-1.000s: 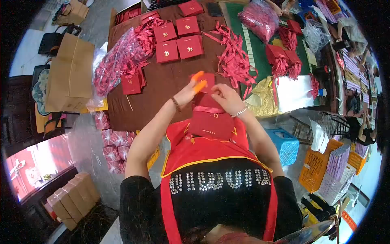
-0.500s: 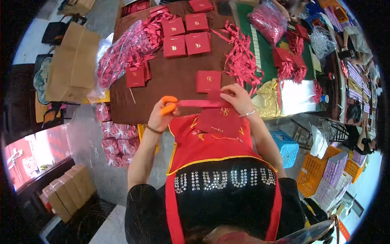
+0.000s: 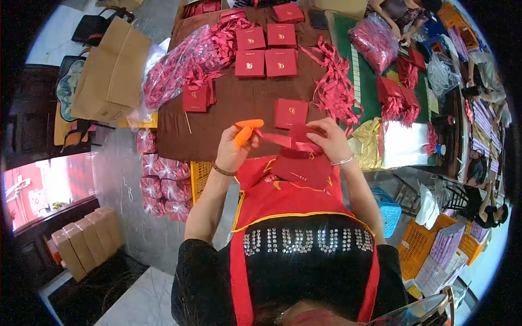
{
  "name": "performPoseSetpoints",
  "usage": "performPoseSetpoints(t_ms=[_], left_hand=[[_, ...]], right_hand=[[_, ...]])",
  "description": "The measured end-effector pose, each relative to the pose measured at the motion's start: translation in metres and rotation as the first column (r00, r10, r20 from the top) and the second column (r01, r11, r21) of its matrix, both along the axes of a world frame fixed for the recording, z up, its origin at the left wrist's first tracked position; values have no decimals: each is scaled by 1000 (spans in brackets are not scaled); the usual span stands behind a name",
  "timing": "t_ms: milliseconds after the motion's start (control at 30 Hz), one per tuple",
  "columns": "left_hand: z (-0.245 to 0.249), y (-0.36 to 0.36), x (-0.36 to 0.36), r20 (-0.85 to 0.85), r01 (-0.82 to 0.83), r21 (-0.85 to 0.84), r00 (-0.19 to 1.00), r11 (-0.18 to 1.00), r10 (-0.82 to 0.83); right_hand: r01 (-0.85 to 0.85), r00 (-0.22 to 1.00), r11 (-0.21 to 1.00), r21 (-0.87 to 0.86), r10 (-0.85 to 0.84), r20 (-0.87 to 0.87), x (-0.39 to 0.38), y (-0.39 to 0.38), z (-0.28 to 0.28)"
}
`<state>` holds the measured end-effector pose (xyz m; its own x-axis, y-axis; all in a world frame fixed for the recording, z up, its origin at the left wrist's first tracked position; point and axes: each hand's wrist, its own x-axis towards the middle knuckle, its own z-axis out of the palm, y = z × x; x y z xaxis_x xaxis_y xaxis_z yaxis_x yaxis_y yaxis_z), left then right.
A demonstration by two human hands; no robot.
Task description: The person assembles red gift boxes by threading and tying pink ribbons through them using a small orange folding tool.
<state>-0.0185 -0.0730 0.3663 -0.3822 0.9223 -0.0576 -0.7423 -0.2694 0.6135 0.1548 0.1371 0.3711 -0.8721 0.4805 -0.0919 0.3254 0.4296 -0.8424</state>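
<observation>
Orange finger covers sit on the thumb and a finger of my left hand (image 3: 235, 148), which is closed on one end of a pink-red ribbon (image 3: 277, 139). The ribbon runs across to my right hand (image 3: 329, 140). My right hand grips the upper part of a red card folder (image 3: 302, 169) with small gold print, its fingers bent over the edge. The folder's lower part rests against my red apron (image 3: 283, 202). Just beyond, a red card stack (image 3: 291, 113) with a gold monogram lies on the brown cloth.
More red card stacks (image 3: 266, 50) stand at the back. A plastic bag of ribbons (image 3: 182, 68) is left, loose ribbons (image 3: 334, 81) right. A cardboard box (image 3: 111, 76) stands far left, a blue stool (image 3: 387, 209) lower right. Another person (image 3: 399, 22) works at the green table.
The ribbon was stretched level between my hands; now it slopes and bends near my right hand. My hands are closer together, and the folder tilts differently. The whole view has shifted slightly.
</observation>
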Motion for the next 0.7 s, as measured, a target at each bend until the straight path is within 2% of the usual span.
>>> performPoseSetpoints(t_ms=[33, 67, 100, 167, 200, 233, 267, 300, 367, 400, 433, 500, 533, 567, 633, 667, 700], left_hand=[[2, 5, 4, -3, 7, 1, 1000, 1000, -7], [4, 12, 11, -355, -169, -118, 928, 979, 117], [9, 19, 16, -670, -367, -163, 722, 916, 170], [18, 28, 17, -613, -338, -176, 773, 924, 166], [22, 32, 19, -379, -305, -129, 895, 944, 237], [25, 37, 21, -113, -280, -77, 956, 957, 270], [28, 42, 21, -149, -296, -100, 948, 950, 280], [30, 45, 22, -144, -279, -102, 954, 955, 263], [35, 49, 24, -191, -218, -283, 967, 934, 167], [42, 56, 31, -399, -282, -428, 911, 859, 100], [40, 56, 34, -396, -272, -430, 914, 861, 91], [31, 53, 37, -632, -210, -532, 743, 820, -219], [25, 51, 38, -625, -138, -517, 736, 845, -262], [24, 49, 41, -623, -133, -521, 735, 843, -269], [27, 47, 47, -833, -271, -476, 443, 837, -331], [27, 47, 49, -856, -293, -448, 411, 845, -312], [25, 47, 51, -855, -289, -450, 412, 845, -315]], right_hand=[[-5, 1000, 1000, 15, 6, -7, 1, 0, 1], [0, 1000, 1000, 16, 0, -9, 2, 0, -1], [5, 1000, 1000, 31, -4, -28, 3, 0, -4], [19, 999, 999, 45, -17, -44, 5, 1, -8], [-4, 997, 999, 50, 8, -71, 5, 3, -9], [-23, 995, 998, 55, 29, -97, 6, 3, -7], [-13, 997, 994, -107, 5, -80, 6, 2, -2], [5, 997, 994, -108, -13, -75, 6, 0, 2], [24, 999, 964, -266, -15, 36, 6, 1, 6], [4, 998, 960, -280, -19, -52, 4, 1, 1], [14, 998, 959, -281, -29, -48, 7, 2, 0], [8, 996, 975, -221, 12, 87, 9, 4, 10], [-30, 994, 987, -155, 46, 97, 9, 5, 13], [-24, 994, 987, -159, 40, 97, 10, 5, 12], [-38, 997, 999, 1, 38, 70, 11, 4, 13], [-4, 993, 996, -84, 14, 120, 11, 4, 18], [-1, 992, 996, -86, 11, 123, 12, 4, 17]])
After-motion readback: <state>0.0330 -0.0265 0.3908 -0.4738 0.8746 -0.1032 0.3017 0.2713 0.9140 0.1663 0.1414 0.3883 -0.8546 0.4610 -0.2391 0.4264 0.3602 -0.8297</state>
